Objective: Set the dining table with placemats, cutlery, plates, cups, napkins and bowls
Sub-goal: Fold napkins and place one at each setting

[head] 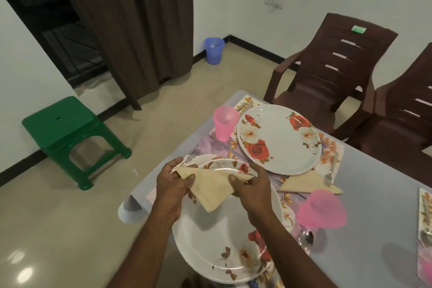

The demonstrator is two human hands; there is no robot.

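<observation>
Both hands, the left hand (pixel 171 183) and right hand (pixel 251 186), pinch a folded beige napkin (pixel 211 188) above the near plate (pixel 224 236) at the table's (pixel 374 194) left corner, apparently mid-fold; next, it likely needs laying flat beside that plate.

pink cup (pixel 225 123) flanks near plate (pixel 224 241)

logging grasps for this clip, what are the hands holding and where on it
Both hold one folded beige napkin above the near plate: the left hand pinches its left corner, the right hand its right edge.
</observation>
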